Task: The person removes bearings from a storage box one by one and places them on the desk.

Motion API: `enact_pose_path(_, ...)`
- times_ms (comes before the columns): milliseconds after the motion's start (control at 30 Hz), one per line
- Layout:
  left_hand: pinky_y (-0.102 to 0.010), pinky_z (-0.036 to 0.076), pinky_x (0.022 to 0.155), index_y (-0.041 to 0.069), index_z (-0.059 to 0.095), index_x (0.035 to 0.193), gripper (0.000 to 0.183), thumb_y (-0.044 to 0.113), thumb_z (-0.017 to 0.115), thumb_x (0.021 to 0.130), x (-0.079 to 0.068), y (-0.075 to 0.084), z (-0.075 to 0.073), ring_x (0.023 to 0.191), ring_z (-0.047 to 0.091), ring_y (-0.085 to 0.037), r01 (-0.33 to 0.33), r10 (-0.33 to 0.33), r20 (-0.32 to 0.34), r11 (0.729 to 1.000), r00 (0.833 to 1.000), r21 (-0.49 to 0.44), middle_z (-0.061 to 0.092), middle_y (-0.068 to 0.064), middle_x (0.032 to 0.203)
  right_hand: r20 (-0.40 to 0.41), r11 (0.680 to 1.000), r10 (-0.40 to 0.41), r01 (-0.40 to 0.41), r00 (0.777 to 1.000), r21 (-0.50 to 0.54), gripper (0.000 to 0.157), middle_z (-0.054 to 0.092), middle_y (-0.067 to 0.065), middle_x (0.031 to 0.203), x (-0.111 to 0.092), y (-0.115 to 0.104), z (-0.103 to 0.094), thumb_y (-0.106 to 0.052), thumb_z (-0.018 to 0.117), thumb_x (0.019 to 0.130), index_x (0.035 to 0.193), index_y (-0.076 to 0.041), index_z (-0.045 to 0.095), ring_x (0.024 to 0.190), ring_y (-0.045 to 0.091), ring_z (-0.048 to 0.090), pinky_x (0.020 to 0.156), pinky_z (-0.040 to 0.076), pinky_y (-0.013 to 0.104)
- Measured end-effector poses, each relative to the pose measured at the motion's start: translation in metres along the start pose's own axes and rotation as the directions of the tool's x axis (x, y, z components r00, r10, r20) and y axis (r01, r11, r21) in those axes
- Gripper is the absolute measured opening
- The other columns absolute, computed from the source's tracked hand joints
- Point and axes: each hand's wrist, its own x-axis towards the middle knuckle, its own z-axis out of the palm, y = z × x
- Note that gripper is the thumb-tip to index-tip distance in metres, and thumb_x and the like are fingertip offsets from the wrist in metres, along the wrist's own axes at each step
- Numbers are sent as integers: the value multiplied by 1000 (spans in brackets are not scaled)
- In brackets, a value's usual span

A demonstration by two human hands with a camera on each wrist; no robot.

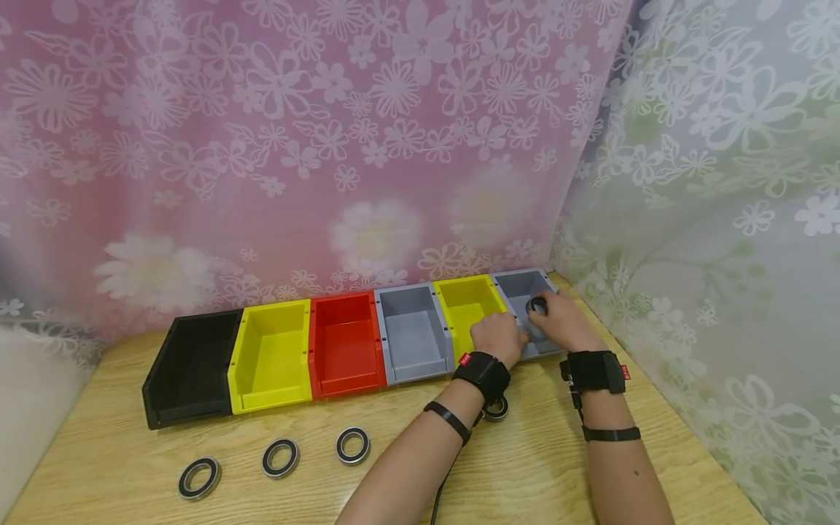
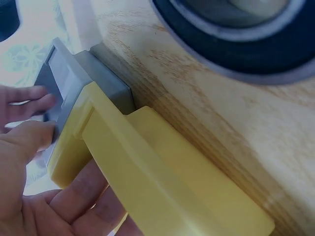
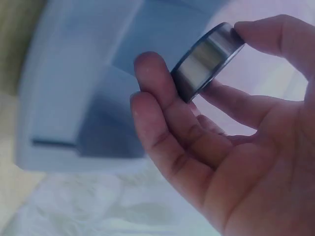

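My right hand (image 1: 566, 322) pinches a ball bearing (image 3: 204, 64) between thumb and fingers, its shiny outer band showing in the right wrist view. It holds the bearing over the rightmost grey bin (image 1: 515, 284). Beside it, my left hand (image 1: 496, 338) grips the adjoining walls of the right-hand yellow bin (image 1: 459, 295) and that grey bin. In the left wrist view, its fingers reach inside the yellow bin, with the thumb at the grey rim. Another bearing (image 1: 500, 417) lies on the table, partly hidden under my left wrist.
Leftward, the row continues with a grey bin (image 1: 413, 332), a red bin (image 1: 346, 343), a yellow bin (image 1: 275, 357) and a black bin (image 1: 190, 415). Three bearings lie in front: left (image 1: 184, 487), middle (image 1: 267, 462) and right (image 1: 341, 448). Floral curtains (image 1: 282, 146) hang behind the wooden table (image 1: 98, 452).
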Motion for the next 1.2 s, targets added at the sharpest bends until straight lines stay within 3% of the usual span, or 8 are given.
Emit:
enact_pose_path(133,-32,40,46,18,61,62,48,52,71,95,-1,1,0,48,51,-17,3,-3,2,1000,1000,-9,51,1,54,-22,999,-25,26,999,25,56,43,39,128,-10,-13,-15,-21,56,104,143,16,42,99,44,56,79,50,51)
enact_pose_path(433,-31,39,45,18,63,62,51,55,68,96,-2,1,0,45,50,-16,9,-9,22,1000,1000,13,48,2,51,-54,995,-80,83,995,58,51,45,31,122,-37,-44,-42,-22,55,104,144,9,47,92,38,57,76,50,46)
enact_pose_path(733,-28,36,40,19,57,57,56,58,65,97,-2,-1,3,41,47,-13,-27,27,7,999,1000,43,37,3,47,-108,986,-163,167,981,27,46,47,24,118,-79,-85,-67,-22,57,103,141,4,52,89,32,55,75,48,44)
enact_pose_path(967,-29,35,43,18,52,57,56,54,63,99,-2,-3,4,44,48,-14,-25,25,35,1000,999,2,36,3,50,-104,979,-204,200,973,-46,38,50,23,116,-94,-99,-71,-21,62,100,132,1,59,86,30,58,73,51,43)
enact_pose_path(1200,-28,35,41,19,51,56,57,55,62,99,-1,-3,4,42,47,-14,-43,43,16,999,999,26,35,3,49,-36,978,-184,179,982,-107,39,50,20,111,-102,-99,-66,-23,64,100,130,2,61,79,25,55,67,48,38)
